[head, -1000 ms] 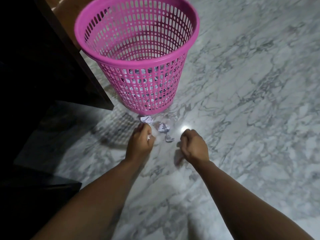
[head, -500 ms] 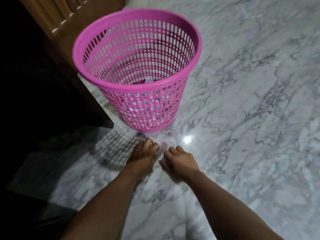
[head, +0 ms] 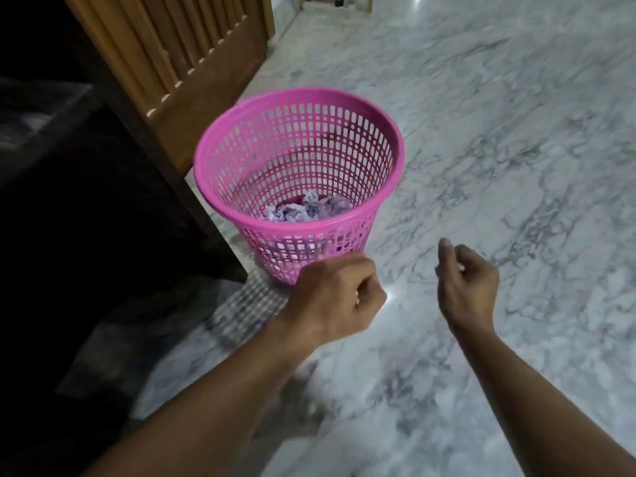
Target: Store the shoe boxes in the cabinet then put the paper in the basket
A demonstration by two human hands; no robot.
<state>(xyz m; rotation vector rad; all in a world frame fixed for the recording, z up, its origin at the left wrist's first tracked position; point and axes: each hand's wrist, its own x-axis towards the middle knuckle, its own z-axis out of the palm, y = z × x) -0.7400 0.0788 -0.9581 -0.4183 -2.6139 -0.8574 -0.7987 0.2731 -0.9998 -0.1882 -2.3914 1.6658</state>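
A pink plastic mesh basket (head: 400,149) stands on the marble floor and holds several crumpled white paper balls (head: 303,211) at its bottom. My left hand (head: 335,299) hovers as a closed fist just in front of the basket's near wall; the paper it picked up is hidden inside. My right hand (head: 468,287) is raised to the basket's right, fingers curled around a small greyish paper scrap (head: 437,269) that peeks out by the thumb. No loose paper shows on the floor near the hands.
A dark cabinet (head: 86,208) fills the left side, its corner close to the basket. A ribbed wooden door panel (head: 192,63) stands behind it. Grey-veined marble floor (head: 516,149) stretches to the right and back toward a doorway.
Both hands closed over the paper scraps on the floor in front of the basket and have lifted up. The scraps are gone from the floor. The view has tilted up.
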